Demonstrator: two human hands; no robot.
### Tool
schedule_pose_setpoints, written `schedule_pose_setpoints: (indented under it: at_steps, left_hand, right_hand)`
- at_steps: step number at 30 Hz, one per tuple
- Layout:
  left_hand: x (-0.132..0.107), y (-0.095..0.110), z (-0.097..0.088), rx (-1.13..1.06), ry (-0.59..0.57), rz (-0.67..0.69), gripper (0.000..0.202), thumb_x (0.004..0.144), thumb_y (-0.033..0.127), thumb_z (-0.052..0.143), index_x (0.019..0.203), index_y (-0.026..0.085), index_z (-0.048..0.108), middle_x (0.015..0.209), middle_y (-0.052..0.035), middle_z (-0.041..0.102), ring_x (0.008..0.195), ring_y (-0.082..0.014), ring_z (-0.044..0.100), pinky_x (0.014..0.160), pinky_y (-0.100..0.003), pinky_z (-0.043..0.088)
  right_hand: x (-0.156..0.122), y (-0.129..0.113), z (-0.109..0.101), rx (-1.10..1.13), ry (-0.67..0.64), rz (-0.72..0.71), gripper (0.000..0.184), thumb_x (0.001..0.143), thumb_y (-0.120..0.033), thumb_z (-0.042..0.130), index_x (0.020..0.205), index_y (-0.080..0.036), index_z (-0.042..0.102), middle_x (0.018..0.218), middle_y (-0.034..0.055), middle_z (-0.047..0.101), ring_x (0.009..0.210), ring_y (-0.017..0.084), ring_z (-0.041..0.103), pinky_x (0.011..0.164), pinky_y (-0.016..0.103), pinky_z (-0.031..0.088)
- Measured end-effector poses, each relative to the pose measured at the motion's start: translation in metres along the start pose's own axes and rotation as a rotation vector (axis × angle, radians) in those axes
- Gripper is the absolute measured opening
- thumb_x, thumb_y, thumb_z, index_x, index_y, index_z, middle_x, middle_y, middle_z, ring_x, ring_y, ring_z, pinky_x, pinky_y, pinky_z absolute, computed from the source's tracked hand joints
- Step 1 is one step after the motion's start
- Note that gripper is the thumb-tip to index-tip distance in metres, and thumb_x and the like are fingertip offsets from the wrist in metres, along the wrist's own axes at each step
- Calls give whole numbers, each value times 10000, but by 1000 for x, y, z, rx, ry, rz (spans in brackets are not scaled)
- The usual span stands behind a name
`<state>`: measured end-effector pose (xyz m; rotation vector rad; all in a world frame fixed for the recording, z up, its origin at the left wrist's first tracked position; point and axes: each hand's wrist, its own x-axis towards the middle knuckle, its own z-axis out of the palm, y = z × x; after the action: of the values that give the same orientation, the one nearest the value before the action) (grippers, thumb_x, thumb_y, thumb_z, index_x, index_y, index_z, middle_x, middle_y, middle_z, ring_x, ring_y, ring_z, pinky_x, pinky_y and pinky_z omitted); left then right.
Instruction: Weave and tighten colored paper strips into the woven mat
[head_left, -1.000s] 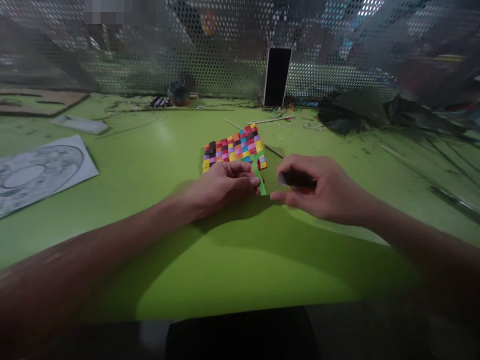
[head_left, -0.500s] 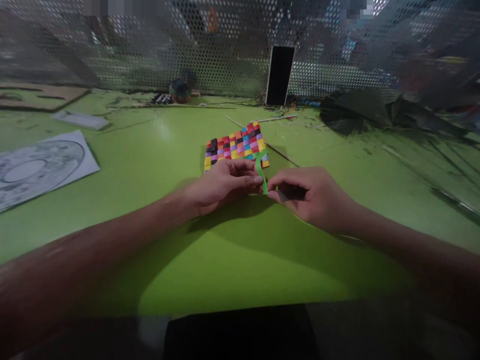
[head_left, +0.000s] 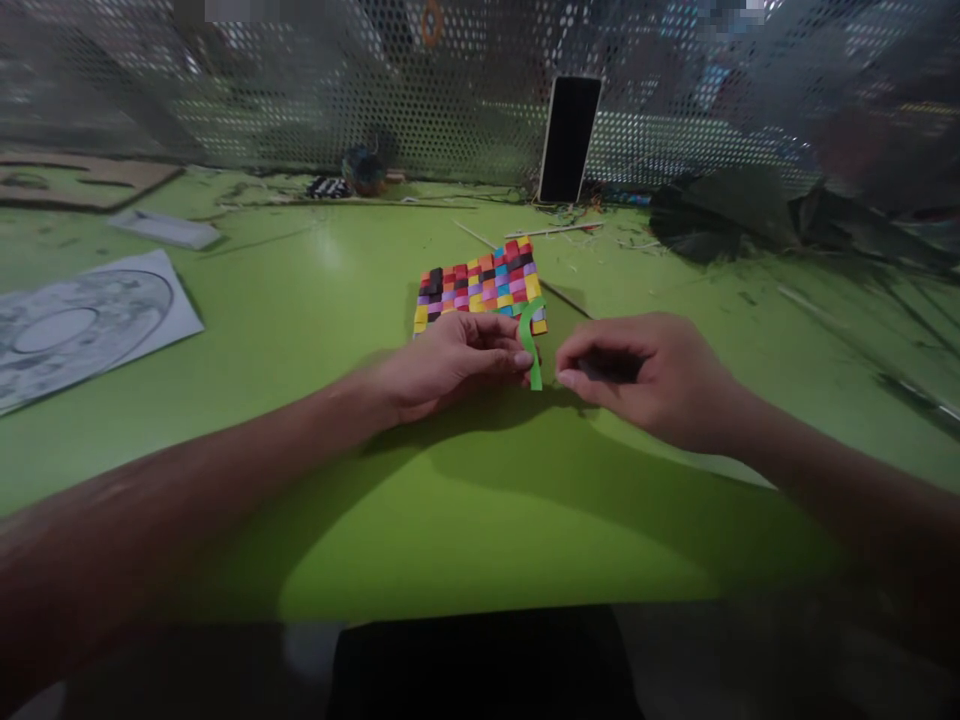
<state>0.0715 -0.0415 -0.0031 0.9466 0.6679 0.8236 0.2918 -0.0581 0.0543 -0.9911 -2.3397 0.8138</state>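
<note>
Weaving is looking well advanced: the woven mat point(head_left: 480, 288) of coloured paper strips is lying flat on the green worktop point(head_left: 450, 520), at about twelve o'clock from both hands, and most of it is already showing a tight checker of red, yellow, pink, blue and black squares. What is left, as far as can be judged, is the near right corner, where one green strip point(head_left: 531, 345) is curling up out of the mat's edge and hanging loose toward the person instead of lying tucked in.

The left hand point(head_left: 457, 362) is resting on the mat's near edge with fingers curled, its fingertips pressing at the base of the green strip and pinning the mat down. The right hand point(head_left: 649, 375), at three o'clock from the strip and just apart from it, is curled shut with thumb and forefinger pinched together; something dark seems to be sitting inside the grip, but it is too shadowed to name.

A dark phone point(head_left: 570, 138) is standing upright against the perforated metal screen point(head_left: 300, 110) at twelve o'clock beyond the mat. A printed sheet with a round pattern point(head_left: 82, 325) is lying at nine o'clock, well apart. Thin sticks and scraps point(head_left: 555, 231) are lying scattered just behind the mat, and dark leafy material point(head_left: 720, 215) is sitting at two o'clock.
</note>
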Motion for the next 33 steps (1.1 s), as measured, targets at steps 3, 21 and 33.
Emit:
schedule_pose_setpoints:
  at_steps: [3, 21, 33]
  left_hand:
    - [0, 0, 0, -10, 2, 9, 224, 712, 130, 872, 824, 132, 679, 747, -6, 716, 691, -99, 679, 739, -230, 578]
    - [0, 0, 4, 18, 25, 34, 242, 700, 134, 885, 799, 135, 664, 720, 3, 709, 686, -94, 683, 727, -216, 574]
    - [-1, 4, 4, -5, 47, 2, 203, 742, 100, 838, 812, 135, 651, 772, -8, 708, 700, -99, 680, 747, -233, 578]
  right_hand:
    - [0, 0, 0, -13, 0, 20, 107, 870, -282, 658, 841, -184, 690, 757, 21, 665, 692, 148, 593, 644, 282, 452]
    - [-1, -1, 6, 7, -4, 21, 108, 855, -290, 674, 834, -191, 709, 767, 34, 695, 704, 167, 633, 633, 287, 474]
    - [-1, -7, -12, -29, -238, -30, 156, 883, -310, 649, 760, -214, 667, 663, -2, 624, 572, 130, 514, 537, 279, 400]
